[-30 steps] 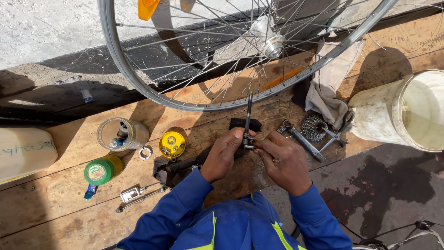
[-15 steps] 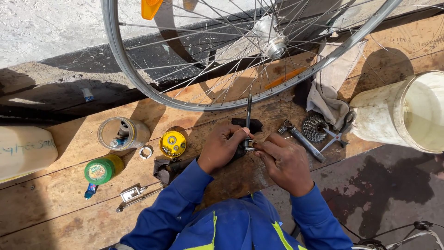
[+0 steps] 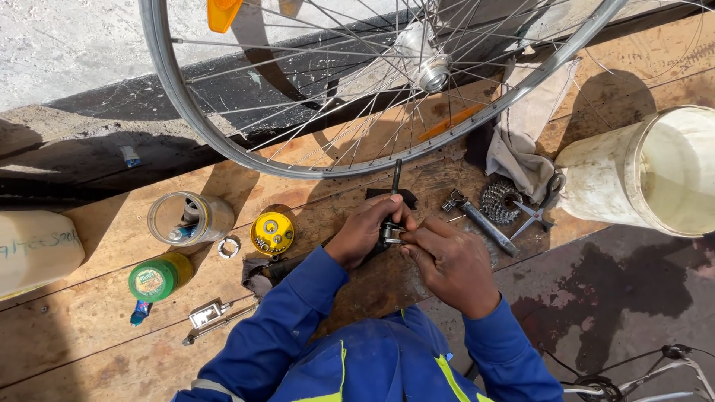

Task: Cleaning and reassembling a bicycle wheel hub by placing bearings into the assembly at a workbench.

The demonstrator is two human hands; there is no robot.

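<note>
Left hand: the left hand (image 3: 365,232) is curled closed around a small dark metal part with a thin black rod (image 3: 392,216), fingers wrapped on its left side.
Right hand: the right hand (image 3: 447,260) is pinched shut on the same part from the right, fingertips meeting the left hand's.
Part: held just above the worn wooden board (image 3: 97,335), its rod pointing up toward the silver spoked bicycle wheel (image 3: 298,160).
Nearby right: a grey metal wrench (image 3: 484,227) and a toothed steel sprocket cluster (image 3: 500,201) lie just beside the hands.
Nearby left: a yellow round tin (image 3: 272,233) and a green-lidded jar (image 3: 158,279) rest on the board.
Far right: a white plastic bucket (image 3: 596,179).
</note>
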